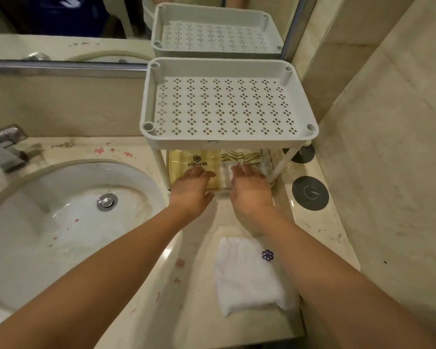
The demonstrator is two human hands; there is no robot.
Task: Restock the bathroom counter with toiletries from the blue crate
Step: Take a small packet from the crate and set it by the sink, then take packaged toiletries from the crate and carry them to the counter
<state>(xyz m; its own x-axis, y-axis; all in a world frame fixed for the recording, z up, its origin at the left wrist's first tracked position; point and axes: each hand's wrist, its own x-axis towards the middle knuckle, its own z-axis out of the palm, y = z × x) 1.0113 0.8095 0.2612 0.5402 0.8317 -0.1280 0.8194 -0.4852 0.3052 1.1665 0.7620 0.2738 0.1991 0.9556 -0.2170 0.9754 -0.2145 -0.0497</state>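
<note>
Two bare hands reach forward, palms down, under a white plastic rack. The left hand (191, 190) has its fingers stretched out flat, resting on a yellow packet (186, 159). The right hand (249, 190), just beside it, also has straight, loose fingers, lying over a clear packet with gold stripes (247, 156). Neither hand is curled around anything, though the fingertips are blurred. The two packets lie side by side, touching, on the rack's lower level. The yellow one's ribs run front to back, away from the person, and its dark flower logo reads upright toward them. The far ends of both packets are hidden, so their long axis cannot be told for sure. Above them sits the rack's top tray (146, 102), pierced with small diamond holes. The rack stands on a cream marble desk (186, 311), against the back wall. One folded white towel (244, 280) with a purple flower mark lies on the desk below the right forearm. Two dark round discs (310, 193) sit to the right of the rack. To the left are one oval sink (48, 235) and one metal tap (3, 147).
</note>
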